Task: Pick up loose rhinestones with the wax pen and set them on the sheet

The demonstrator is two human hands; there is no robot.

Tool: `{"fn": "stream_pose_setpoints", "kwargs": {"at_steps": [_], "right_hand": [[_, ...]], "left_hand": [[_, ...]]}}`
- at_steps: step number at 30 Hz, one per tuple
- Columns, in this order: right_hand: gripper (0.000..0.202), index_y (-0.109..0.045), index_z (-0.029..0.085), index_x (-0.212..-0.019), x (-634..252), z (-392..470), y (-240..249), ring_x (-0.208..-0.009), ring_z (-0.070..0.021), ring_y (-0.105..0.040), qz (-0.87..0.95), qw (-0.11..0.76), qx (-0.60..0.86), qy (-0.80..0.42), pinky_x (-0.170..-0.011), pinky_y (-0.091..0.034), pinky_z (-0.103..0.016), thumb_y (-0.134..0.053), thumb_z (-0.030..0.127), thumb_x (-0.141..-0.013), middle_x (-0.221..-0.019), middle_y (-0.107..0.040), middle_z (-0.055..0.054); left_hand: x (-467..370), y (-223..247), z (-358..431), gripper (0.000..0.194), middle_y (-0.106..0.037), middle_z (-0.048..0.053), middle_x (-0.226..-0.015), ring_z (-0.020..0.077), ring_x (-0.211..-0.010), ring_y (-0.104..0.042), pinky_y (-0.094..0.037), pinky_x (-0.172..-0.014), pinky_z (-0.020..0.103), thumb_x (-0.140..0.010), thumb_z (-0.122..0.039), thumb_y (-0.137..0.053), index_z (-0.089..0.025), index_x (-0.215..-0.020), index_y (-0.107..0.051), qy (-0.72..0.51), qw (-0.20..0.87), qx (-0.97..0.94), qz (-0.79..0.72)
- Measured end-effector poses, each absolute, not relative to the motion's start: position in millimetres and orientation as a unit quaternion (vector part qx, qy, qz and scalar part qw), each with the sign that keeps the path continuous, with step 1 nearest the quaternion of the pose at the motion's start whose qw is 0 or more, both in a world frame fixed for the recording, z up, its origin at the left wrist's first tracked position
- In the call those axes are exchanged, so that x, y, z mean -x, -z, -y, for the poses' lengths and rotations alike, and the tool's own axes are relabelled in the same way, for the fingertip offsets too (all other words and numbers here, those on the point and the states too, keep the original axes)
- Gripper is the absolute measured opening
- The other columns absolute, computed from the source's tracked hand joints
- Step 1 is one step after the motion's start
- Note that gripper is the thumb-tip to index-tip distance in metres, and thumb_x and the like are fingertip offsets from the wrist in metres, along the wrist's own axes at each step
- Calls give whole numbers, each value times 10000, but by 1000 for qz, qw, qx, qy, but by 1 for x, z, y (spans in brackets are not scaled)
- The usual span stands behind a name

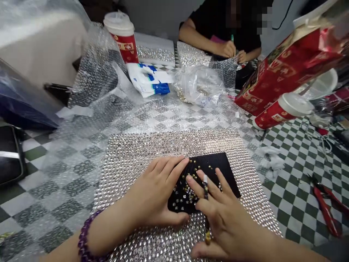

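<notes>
Tray (229,173), black and ridged, lies at the centre right of the frame, flat on the sheet and slightly turned; it looks thin, light and fairly stiff, so a small knock could make it slide or tip. The loose stones (188,193) on it, some gold and some silver, seem hard, tiny and apt to roll, though the ridges should check them a little. The bare rim at the tray's right looks the cleanest place to take hold, with the tray kept level; single stones are probably too small for an easy pinch. The left hand (155,189) spans the tray's left part, fingers nearly straight at the upper edge and thumb out by the lower edge; whether it grips or merely rests cannot be told. The right hand (229,218) has its fingers spread over the stones, with a slim pen (205,189) held between them, white end toward the top of the frame. The pen looks light and rigid, easiest to hold by its middle. Beneath, the sheet (117,167) is covered in rows of shiny studs, likely bumpy and rather slick, perhaps flexible, and best lifted by two opposite edges. Farther out, pliers (324,211) lie at lower right on the checked table (286,203), a cup (280,112) leans at right beside a red bag (280,72), and a co-worker's hand (227,49) holds something green at upper right.
</notes>
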State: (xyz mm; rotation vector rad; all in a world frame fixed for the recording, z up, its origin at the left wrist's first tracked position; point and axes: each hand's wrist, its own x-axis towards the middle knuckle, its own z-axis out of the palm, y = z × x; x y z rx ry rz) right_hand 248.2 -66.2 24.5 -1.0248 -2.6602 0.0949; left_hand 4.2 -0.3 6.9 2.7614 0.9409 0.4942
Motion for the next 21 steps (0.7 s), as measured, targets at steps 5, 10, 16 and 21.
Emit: {"fn": "stream_pose_setpoints", "kwargs": {"at_steps": [5,10,16,21], "right_hand": [[701,-568,171,-1258,-239,62,-18,-1552,-401,-352,926,93,366,-9,-1292,-140,-655,-526,793,-937,-1630,-482,-180],[684,-527,173,-1312,-250,61,-18,-1571,-443,-281,909,73,409,-22,-1270,-146,-702,-488,765,-973,-1673,-429,-139],[587,-531,197,-1143,-259,63,-19,-1586,-463,-226,891,79,446,-23,-1255,-132,-734,-521,756,-963,-1668,-420,-177],[729,-508,186,-1231,-253,66,-23,-1632,-382,-69,910,86,405,-23,-1306,46,-595,-429,848,-936,-1696,-384,-146]], "left_hand": [[-4,-5,0,1140,-544,226,-1428,393,-1274,-545,-450,-1111,547,-692,-617,-754,-68,-1534,-214,-168,87,-930,-316],[-5,-4,0,1164,-548,219,-1421,395,-1269,-552,-455,-1118,552,-690,-659,-756,-97,-1540,-194,-169,94,-930,-313],[-5,-5,-1,1164,-543,222,-1424,401,-1273,-548,-466,-1114,570,-699,-644,-768,-91,-1543,-187,-165,103,-930,-312],[-4,-3,-1,1184,-524,221,-1445,403,-1291,-530,-441,-1134,571,-697,-638,-788,-105,-1559,-177,-166,115,-927,-315]]}}
